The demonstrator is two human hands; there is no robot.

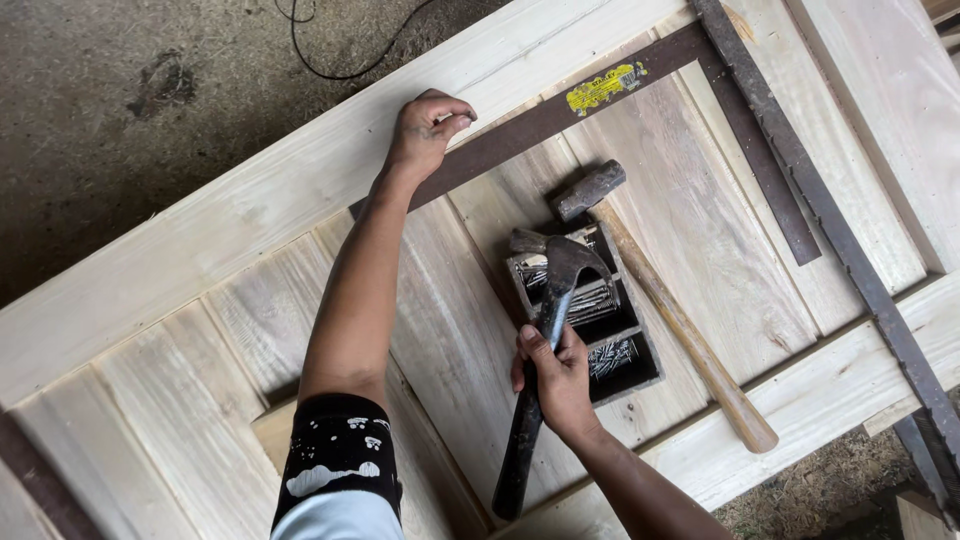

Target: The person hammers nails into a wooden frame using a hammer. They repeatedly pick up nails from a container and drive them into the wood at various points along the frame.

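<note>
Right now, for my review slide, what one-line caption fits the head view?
Left hand presses the steel square to a wooden door panel; right hand holds a claw hammer over a nail box.

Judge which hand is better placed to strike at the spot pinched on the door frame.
Right, probably. The right hand already grips the claw hammer by its handle over the nail box, while the left hand is occupied, fingers pinched against the door frame.

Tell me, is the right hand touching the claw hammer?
Touching. The head view shows the right hand with its fingers wrapped round the claw hammer just below the head, above the nail box.
</note>
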